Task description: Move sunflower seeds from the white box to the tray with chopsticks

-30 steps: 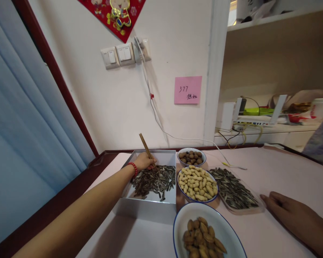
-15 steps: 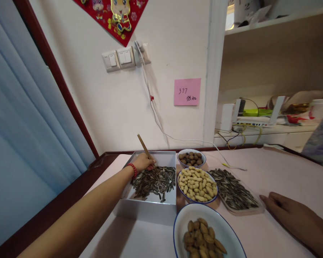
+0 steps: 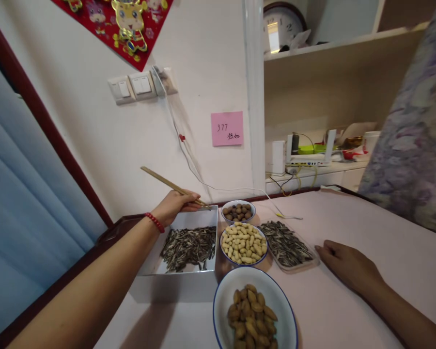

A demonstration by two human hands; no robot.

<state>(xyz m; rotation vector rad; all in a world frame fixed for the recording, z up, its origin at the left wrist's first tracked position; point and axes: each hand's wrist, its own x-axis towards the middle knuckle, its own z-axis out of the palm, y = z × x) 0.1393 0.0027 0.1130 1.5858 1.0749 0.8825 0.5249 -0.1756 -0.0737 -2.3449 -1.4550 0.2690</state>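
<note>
My left hand (image 3: 176,204), with a red bead bracelet on the wrist, is closed around a pair of wooden chopsticks (image 3: 167,183). It hovers above the far edge of a white box (image 3: 174,286) that holds sunflower seeds (image 3: 189,247). The chopstick tips point right, toward a small bowl of hazelnuts (image 3: 238,212). My right hand (image 3: 349,265) lies flat and open on the pink table, just right of a clear tray of sunflower seeds (image 3: 285,237). A bowl of peanuts (image 3: 243,243) sits in the middle, a bowl of almonds (image 3: 252,317) nearest me.
A white cable (image 3: 240,190) runs from the wall socket onto the table behind the bowls. A pink note (image 3: 227,128) is stuck on the wall. A shelf with a router (image 3: 308,157) stands at the back right. Flowered fabric (image 3: 414,135) fills the right edge.
My left hand rose out of the seed box and the chopsticks swung from steep to nearly level, tips toward the right. The camera turned right; my right hand stayed flat.
</note>
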